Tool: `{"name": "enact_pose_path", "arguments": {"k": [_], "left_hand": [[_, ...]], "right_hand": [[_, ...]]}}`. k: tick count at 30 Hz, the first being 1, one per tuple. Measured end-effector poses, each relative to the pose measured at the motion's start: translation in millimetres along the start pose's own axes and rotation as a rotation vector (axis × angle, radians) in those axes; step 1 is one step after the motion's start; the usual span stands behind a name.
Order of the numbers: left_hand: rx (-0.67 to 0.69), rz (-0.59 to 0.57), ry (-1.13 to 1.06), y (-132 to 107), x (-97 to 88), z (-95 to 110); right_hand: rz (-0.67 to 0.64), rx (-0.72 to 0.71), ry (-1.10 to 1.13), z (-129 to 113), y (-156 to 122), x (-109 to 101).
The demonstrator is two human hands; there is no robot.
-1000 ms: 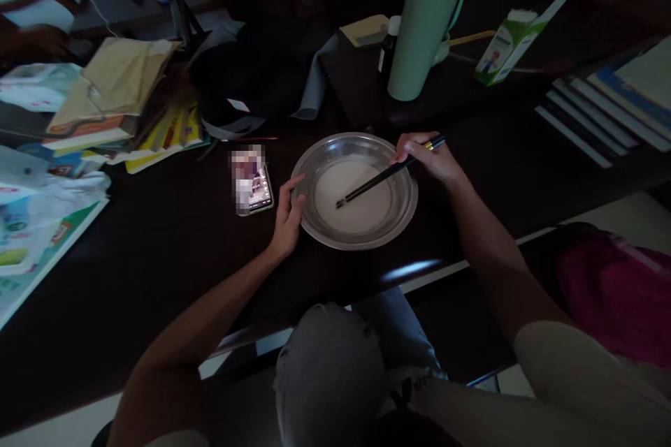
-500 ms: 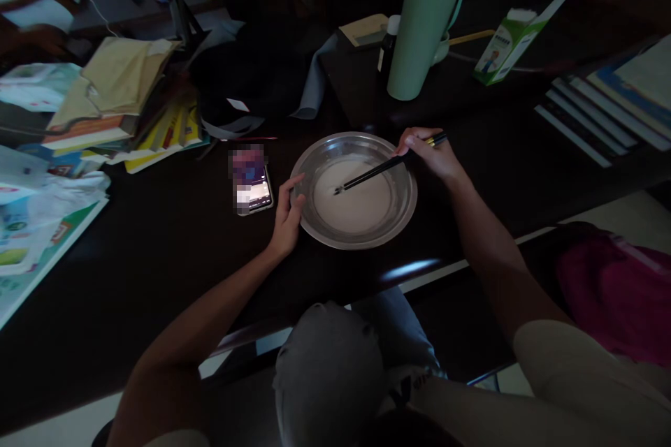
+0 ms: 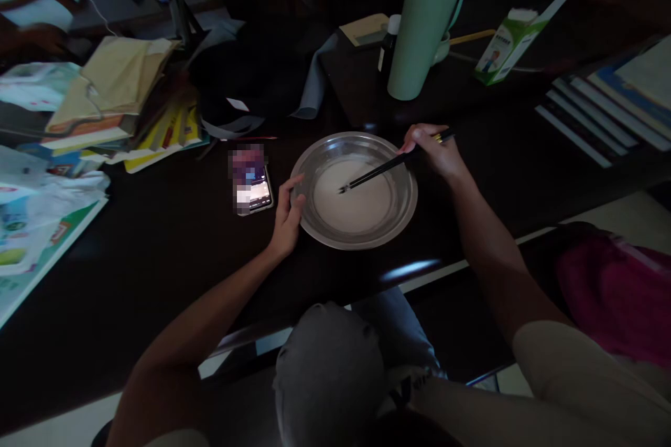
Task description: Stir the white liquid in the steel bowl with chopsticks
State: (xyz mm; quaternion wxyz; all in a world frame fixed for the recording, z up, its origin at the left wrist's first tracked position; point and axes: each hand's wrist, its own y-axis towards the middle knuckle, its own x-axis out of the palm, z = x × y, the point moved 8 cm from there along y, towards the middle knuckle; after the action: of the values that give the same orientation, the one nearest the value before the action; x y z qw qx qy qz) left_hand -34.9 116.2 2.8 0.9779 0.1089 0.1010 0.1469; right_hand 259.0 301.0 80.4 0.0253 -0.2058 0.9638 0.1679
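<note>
A round metal basin (image 3: 358, 242) stands on the dark table, with a pale, milky mixture (image 3: 356, 209) spread over its bottom. My left hand (image 3: 288, 216) grips the basin's left rim, thumb and fingers around the edge. Over the right rim, my right hand (image 3: 433, 150) is closed around a pair of black chopsticks (image 3: 377, 171) with gold bands near their upper ends. They slant down to the left, their tips at the pale mixture near the basin's middle; how deep they reach cannot be made out.
Left of the basin lies a lit phone (image 3: 254, 185). Behind stand a tall green bottle (image 3: 424, 28), a small dark bottle (image 3: 388, 45) and a green-white carton (image 3: 503, 49). Books (image 3: 592, 108) are stacked at right; papers and books (image 3: 112, 84) pile up at left.
My right hand has shifted slightly to the right, and the chopstick tips have moved a little right with it. My left hand and the basin stay in place.
</note>
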Motion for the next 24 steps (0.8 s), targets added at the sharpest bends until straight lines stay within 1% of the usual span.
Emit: {"name": "enact_pose_path", "arguments": {"k": [2, 3, 7, 8, 10, 13, 15, 16, 20, 21, 22, 24], "left_hand": [[-0.007, 0.003, 0.004, 0, -0.3, 0], [-0.010, 0.003, 0.006, 0, -0.5, 0], [-0.011, 0.004, 0.014, -1, -1.0, 1], [-0.009, 0.003, 0.015, 0, -0.9, 2], [-0.005, 0.001, 0.016, 0, -0.4, 2], [-0.005, 0.006, 0.008, 0, 0.0, 3], [-0.012, 0.011, 0.000, 0, -0.1, 3], [-0.016, 0.009, -0.003, 0, 0.0, 3], [-0.016, 0.006, -0.003, 0, -0.2, 2], [-0.014, 0.008, -0.003, 0, -0.5, 2], [-0.013, 0.009, -0.005, 0, -0.6, 2], [-0.010, 0.008, -0.005, 0, -0.6, 2]], "right_hand": [[0.047, -0.001, 0.025, 3, 0, -6], [0.037, 0.004, 0.033, 4, 0, -6], [-0.120, 0.036, 0.014, 2, -2, 11], [-0.141, 0.034, 0.004, 0, -2, 14], [-0.115, 0.018, -0.006, -2, -2, 13], [-0.008, -0.007, 0.017, -1, 0, 1], [0.017, -0.021, 0.045, 0, 0, -3], [-0.002, -0.022, 0.054, 1, -1, -2], [-0.174, 0.013, 0.036, 1, -3, 14], [-0.188, 0.016, 0.021, 1, -3, 15], [-0.179, 0.013, 0.009, 1, -3, 15], [-0.110, -0.001, 0.006, 0, -1, 9]]}}
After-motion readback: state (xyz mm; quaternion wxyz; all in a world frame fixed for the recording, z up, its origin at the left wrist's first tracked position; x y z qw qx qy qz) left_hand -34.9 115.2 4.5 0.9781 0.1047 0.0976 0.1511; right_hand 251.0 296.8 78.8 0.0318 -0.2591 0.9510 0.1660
